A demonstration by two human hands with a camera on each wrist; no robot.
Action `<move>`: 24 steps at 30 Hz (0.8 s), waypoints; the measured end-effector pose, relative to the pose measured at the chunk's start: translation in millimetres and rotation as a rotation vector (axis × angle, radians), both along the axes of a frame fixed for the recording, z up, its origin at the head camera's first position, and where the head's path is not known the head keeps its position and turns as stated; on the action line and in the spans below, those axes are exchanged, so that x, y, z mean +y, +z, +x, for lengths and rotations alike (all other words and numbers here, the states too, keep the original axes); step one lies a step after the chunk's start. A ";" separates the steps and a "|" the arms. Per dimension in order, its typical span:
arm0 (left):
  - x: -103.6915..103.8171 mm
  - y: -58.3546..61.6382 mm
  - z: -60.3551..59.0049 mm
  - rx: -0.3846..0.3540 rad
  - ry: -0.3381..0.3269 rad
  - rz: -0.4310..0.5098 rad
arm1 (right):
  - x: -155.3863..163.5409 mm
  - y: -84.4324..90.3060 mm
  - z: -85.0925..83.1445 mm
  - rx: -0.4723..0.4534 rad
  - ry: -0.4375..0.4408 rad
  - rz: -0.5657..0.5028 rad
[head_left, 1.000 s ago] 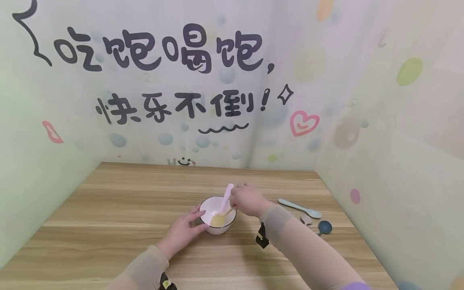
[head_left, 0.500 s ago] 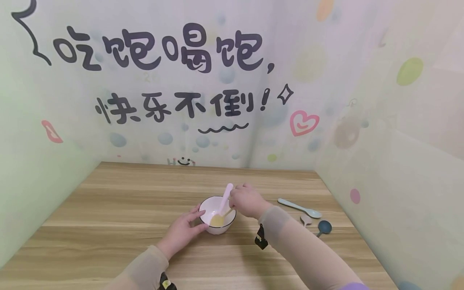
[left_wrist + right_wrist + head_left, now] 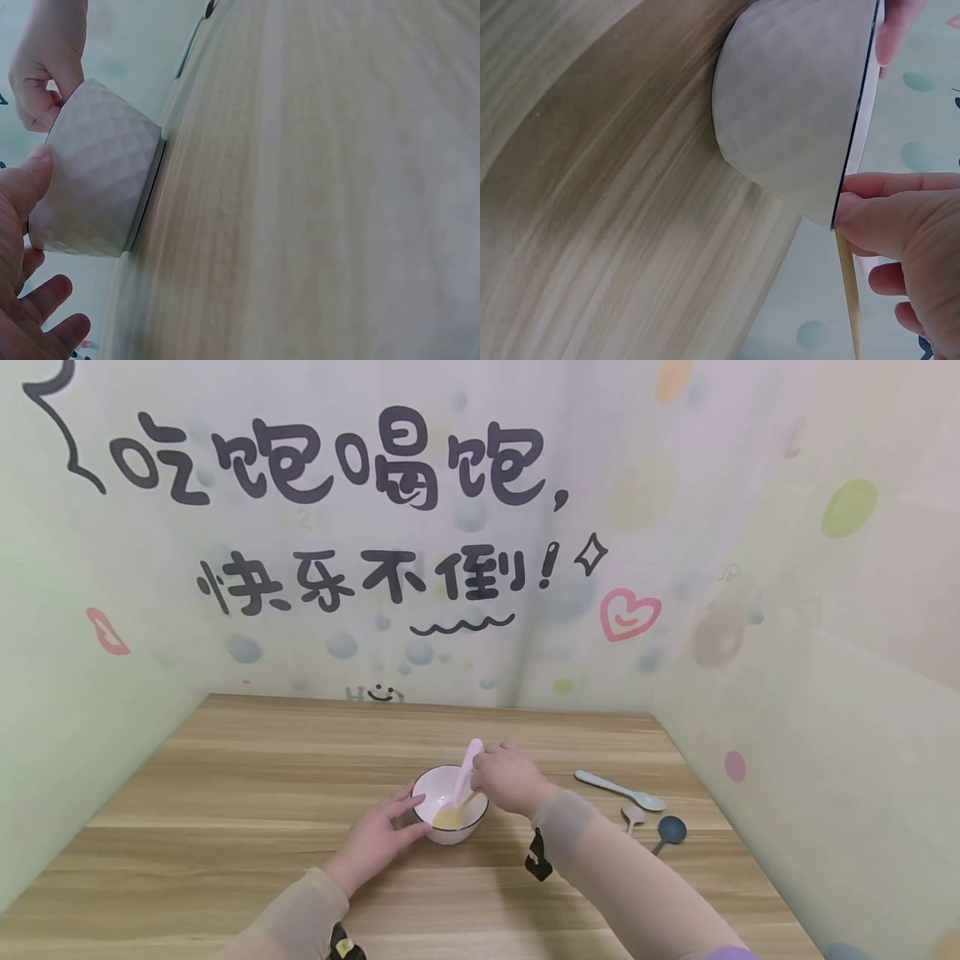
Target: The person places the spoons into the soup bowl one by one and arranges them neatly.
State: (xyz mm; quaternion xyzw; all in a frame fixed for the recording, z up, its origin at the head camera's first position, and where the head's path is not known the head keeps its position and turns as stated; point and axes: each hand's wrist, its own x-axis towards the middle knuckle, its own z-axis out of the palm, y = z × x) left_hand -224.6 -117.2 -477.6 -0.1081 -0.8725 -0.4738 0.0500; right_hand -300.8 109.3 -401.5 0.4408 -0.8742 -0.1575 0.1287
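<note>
- The right hand (image 3: 504,777) is closed around a yellow spoon (image 3: 455,812) and a pink spoon (image 3: 468,766), both slanting up and right from the bowl.
- The white bowl (image 3: 450,806), at the table (image 3: 247,793) centre, is steadied on its left side by the left hand (image 3: 378,839), its thumb and fingers spread against the wall.
- Three more spoons lie well apart, nearer the right arm.

Staged dining booth: cartoon food-slogan wall panels (image 3: 352,527) around a wooden table (image 3: 225,793).
</note>
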 end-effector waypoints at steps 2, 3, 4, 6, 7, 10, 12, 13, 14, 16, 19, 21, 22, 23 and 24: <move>0.1 0.0 0.0 0.002 0.000 0.000 | -0.3 -1.5 0.2 0.003 -0.001 -0.014; 0.2 0.0 -0.1 0.003 0.000 -0.001 | -0.3 -1.9 0.4 0.002 -0.003 -0.023; 0.2 -0.2 -0.2 0.004 0.001 -0.002 | -0.4 -2.3 0.6 -0.002 -0.004 -0.034; 0.2 -0.4 -0.3 0.004 0.001 -0.003 | -0.3 -3.0 0.6 -0.018 -0.009 -0.057; 0.2 -0.4 -0.4 0.004 0.001 -0.004 | -0.3 -3.3 0.7 -0.027 -0.013 -0.065; 0.1 -0.4 -0.5 0.001 0.000 -0.001 | -0.1 -4.1 0.8 -0.049 -0.027 -0.079; 0.2 0.0 -0.4 -0.001 -0.001 -0.001 | 0.0 -4.8 0.8 -0.061 -0.038 -0.085; 0.2 0.2 -0.3 -0.003 -0.002 -0.001 | 0.0 -4.9 1.1 -0.066 -0.042 -0.088; 0.1 0.4 -0.3 -0.004 -0.002 -0.001 | 0.0 -5.0 1.3 -0.069 -0.047 -0.091; 0.2 0.8 -0.1 -0.004 0.000 -0.002 | -0.1 -5.2 1.7 -0.080 -0.057 -0.099; 0.4 1.2 0.0 -0.003 0.002 -0.006 | -0.1 -4.8 2.6 -0.097 -0.068 -0.104; 0.6 1.3 0.0 -0.002 0.004 -0.007 | 0.2 -4.6 2.7 -0.105 -0.067 -0.108; 0.7 1.2 -0.1 -0.002 0.005 -0.007 | 0.4 -4.6 2.8 -0.107 -0.066 -0.110; 0.7 1.1 -0.2 -0.003 0.005 -0.005 | 0.7 -4.6 2.8 -0.107 -0.064 -0.112; 0.8 1.0 -0.2 -0.003 0.006 -0.004 | 1.0 -4.8 2.7 -0.108 -0.062 -0.112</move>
